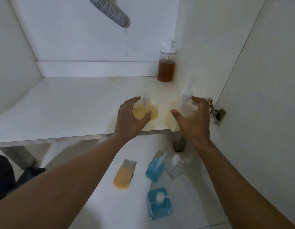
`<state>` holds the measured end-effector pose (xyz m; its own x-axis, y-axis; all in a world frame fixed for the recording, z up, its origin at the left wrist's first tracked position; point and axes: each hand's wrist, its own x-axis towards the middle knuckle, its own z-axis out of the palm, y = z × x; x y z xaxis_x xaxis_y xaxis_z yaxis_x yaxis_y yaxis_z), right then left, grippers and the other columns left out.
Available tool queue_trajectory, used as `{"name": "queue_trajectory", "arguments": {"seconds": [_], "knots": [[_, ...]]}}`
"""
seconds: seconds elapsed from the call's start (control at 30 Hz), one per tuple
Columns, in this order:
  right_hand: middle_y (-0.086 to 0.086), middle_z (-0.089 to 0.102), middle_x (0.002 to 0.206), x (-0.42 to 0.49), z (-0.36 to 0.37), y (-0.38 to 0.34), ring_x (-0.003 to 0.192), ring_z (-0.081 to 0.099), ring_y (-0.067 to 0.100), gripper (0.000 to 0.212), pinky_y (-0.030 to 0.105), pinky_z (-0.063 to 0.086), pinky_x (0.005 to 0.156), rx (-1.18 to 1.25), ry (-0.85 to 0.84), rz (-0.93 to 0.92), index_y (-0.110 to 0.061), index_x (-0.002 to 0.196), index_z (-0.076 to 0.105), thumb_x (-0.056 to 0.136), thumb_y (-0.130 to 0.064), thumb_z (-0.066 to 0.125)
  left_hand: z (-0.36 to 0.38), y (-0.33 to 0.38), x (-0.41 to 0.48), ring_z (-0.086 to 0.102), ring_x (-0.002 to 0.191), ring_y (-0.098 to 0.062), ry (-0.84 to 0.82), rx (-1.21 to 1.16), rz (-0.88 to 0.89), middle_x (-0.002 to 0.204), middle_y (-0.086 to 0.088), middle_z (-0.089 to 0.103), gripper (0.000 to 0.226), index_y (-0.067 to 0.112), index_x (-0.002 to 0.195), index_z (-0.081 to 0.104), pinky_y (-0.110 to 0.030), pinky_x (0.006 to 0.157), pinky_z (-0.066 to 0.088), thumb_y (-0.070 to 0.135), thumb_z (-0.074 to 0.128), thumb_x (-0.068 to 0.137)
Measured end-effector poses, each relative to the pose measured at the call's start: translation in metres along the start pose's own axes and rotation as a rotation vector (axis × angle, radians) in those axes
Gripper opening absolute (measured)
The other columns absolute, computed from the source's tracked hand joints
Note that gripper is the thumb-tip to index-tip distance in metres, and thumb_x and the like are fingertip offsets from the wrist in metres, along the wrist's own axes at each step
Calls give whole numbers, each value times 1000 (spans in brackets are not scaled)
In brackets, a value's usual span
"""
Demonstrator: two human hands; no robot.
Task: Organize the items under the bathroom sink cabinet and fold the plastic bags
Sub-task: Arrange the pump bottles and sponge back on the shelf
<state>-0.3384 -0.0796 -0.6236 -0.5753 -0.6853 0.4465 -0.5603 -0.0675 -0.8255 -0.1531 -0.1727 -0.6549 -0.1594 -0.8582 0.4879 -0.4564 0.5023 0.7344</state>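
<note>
Hands are both busy in this one, reaching into the open cabinet from the front. The person's left hand is wrapped around a yellow pump bottle, thumb on the near side and fingers curled over the far side, and the bottle stands on the cabinet shelf close to the front edge. The right hand grips a pale pump bottle the same way, just beside the yellow one and hard up against the right wall, near the metal hinge of the open door. Both bottles are pretty blurry, so it's hard to say whether the pale one sits flat on the shelf or is lifted a bit. An amber bottle with a clear pump top stands upright in the back right corner, well apart from the hands. A grey ribbed drain hose hangs down at the top. Down on the floor in front of the cabinet, between the two forearms, there's a yellow bottle lying on its side, a blue bottle and a clear bottle side by side, and a square blue bottle standing closest to the camera. A cabinet leg shows just behind the clear one.
</note>
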Motion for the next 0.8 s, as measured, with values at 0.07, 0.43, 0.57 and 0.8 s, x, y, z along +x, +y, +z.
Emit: {"name": "queue_trajectory", "arguments": {"seconds": [0.07,0.43,0.57,0.8], "knots": [[-8,45,128,7,9,3,110,42,3,69,25,44,96,-22,-13,-12,-23,131,43,76,-36,83,3,-8,9,56,117,-24,-32,11,-42,136,3,58,74,27,137,53,-50,98,51,55,72,73],[5,47,133,97,68,31,98,64,34,55,38,52,67,-431,-2,-157,-25,122,42,84,-54,68,24,-40,68,50,129,-22,-174,29,-80,145,-1,45,66,31,149,42,-36,109,39,38,72,90],[9,49,122,144,93,40,95,62,38,56,39,45,66,-558,-28,-160,-25,125,40,85,-57,63,32,-49,66,49,128,-17,-160,20,-51,146,5,43,65,39,151,33,-35,103,41,42,65,94],[17,53,117,212,132,51,101,59,41,52,43,44,75,-699,-72,-77,-28,139,32,94,-43,52,35,-53,64,48,128,-17,-154,53,-44,151,10,34,69,42,153,25,-31,92,37,45,61,95]]}}
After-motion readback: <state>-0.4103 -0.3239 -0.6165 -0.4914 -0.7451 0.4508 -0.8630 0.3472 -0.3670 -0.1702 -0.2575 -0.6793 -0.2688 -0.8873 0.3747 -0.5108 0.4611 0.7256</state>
